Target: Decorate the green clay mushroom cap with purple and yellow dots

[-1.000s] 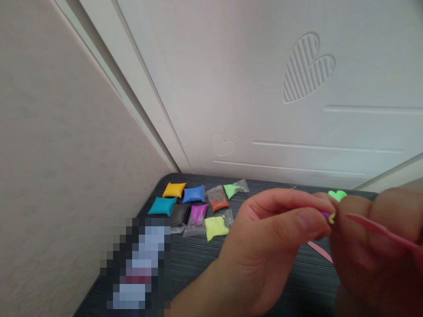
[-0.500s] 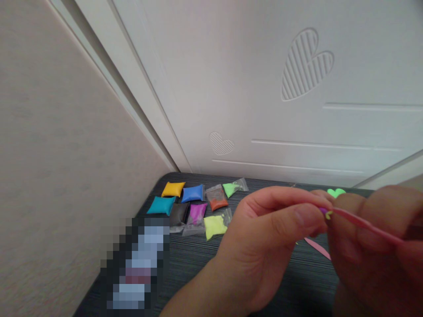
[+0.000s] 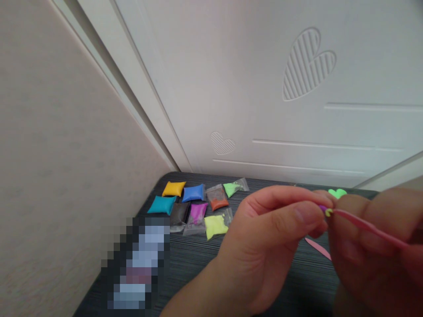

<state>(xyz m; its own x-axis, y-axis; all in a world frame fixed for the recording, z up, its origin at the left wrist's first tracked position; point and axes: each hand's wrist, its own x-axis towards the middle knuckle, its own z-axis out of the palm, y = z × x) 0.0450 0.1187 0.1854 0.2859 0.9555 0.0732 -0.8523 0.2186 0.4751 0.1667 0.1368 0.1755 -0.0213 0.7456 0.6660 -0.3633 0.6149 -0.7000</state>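
Note:
My left hand [image 3: 264,246] is raised over the dark table [image 3: 194,264], thumb and forefinger pinched on a tiny purple and yellow clay piece [image 3: 326,211]. My right hand [image 3: 376,259], close to the camera and blurred, grips a thin pink modelling tool [image 3: 366,225] whose tip touches that piece. A second pink tool [image 3: 317,248] lies on the table below the hands. A green clay heart [image 3: 337,193] sits behind my fingers.
Several small bags of coloured clay [image 3: 194,207] lie at the table's back left: yellow, blue, teal, black, purple, orange, green, lime. A blurred-out item [image 3: 135,264] lies at the left front. A white panel with heart reliefs [image 3: 307,66] stands behind, a beige wall [image 3: 59,154] to the left.
Both hands stay almost still; the pinched piece and tool tip shift slightly upward. Nothing on the table has moved.

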